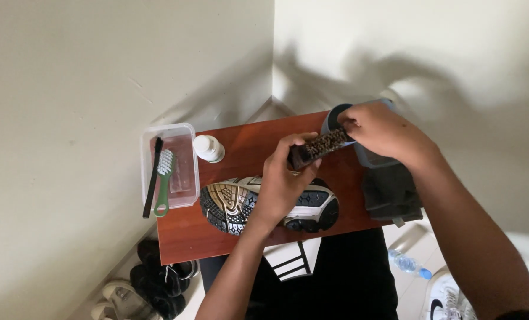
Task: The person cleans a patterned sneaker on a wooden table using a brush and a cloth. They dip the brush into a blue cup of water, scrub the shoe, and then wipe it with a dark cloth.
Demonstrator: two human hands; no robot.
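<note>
A sneaker [235,204] lies on its side on a small reddish wooden table [187,237], its black and gold sole facing left. Above the shoe, my left hand [282,184] grips the handle end of a dark brush [322,146] with brown bristles. My right hand [383,131] pinches the far end of that brush with its fingertips, over a blue-grey container [335,118] at the table's back right.
A clear plastic tub [169,166] at the table's left holds a green brush [163,181] and a thin black brush [153,175]. A white bottle [208,148] stands beside it. A dark grey cloth [391,195] lies at right. Shoes [158,278] and a water bottle [409,265] are on the floor.
</note>
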